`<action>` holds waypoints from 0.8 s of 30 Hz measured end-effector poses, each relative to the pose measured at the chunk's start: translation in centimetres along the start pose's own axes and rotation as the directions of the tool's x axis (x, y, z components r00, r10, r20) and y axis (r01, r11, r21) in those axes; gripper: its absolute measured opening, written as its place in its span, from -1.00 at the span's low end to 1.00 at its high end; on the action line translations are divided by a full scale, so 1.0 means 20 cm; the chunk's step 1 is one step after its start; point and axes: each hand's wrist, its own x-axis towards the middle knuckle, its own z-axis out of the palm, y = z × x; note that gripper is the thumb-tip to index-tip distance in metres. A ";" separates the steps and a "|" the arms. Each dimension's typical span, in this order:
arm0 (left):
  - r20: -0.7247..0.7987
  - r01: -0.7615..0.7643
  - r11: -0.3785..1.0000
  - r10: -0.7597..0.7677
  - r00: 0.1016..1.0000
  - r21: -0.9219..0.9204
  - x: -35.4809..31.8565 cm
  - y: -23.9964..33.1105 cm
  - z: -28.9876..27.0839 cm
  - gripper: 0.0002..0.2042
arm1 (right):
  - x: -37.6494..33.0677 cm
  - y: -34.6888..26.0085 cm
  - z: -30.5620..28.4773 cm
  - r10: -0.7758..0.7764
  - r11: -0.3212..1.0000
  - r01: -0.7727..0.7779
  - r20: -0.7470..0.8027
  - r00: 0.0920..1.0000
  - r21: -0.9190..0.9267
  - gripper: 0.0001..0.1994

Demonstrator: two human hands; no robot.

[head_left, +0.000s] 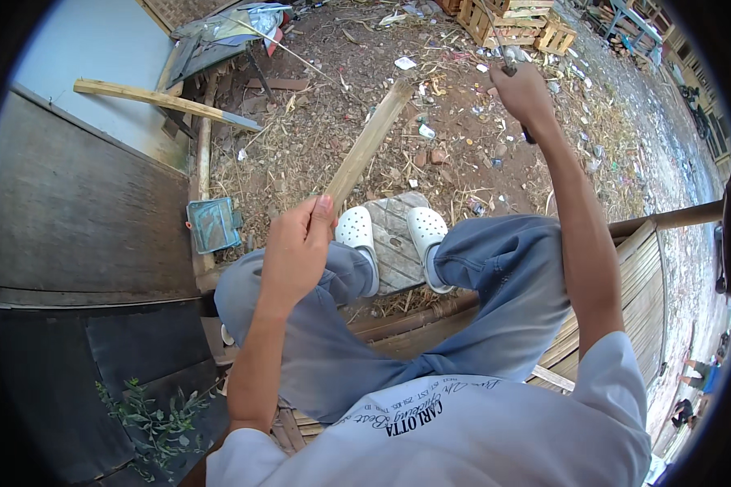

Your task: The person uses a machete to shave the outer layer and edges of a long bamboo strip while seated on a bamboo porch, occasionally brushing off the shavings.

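My left hand (296,247) grips the near end of a bamboo slat (365,146), and everything here sits around that slat. Beyond its far tip the dirt ground (463,138) lies open, strewn only with flat litter and straw, so there is room to swing there. To the slat's right the air is free up to my right hand (524,93), raised with a knife (508,61) well apart from the wood. To its left a wooden post (203,150) and a plank (162,99) lying across it close that side, with a dark wall (73,211) behind. Just under the slat's near end my knees and white clogs (390,235) on a stone slab (394,243) block any downward pass.
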 end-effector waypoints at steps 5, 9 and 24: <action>0.045 0.005 0.994 0.000 0.999 -0.114 0.04 -0.04 0.01 -0.58 | -0.41 -0.34 0.08 -0.222 0.969 0.155 0.394 0.892 0.194 -0.67; 0.054 0.030 0.997 -0.026 0.998 -0.073 0.02 0.02 0.01 -0.59 | -0.66 -0.42 0.16 -0.296 0.955 0.235 0.625 0.722 0.182 -0.74; -0.025 -0.149 0.982 0.153 0.988 0.118 0.02 0.07 0.10 -0.74 | -0.69 -0.32 0.38 -0.323 0.926 0.375 0.574 0.752 0.029 -0.77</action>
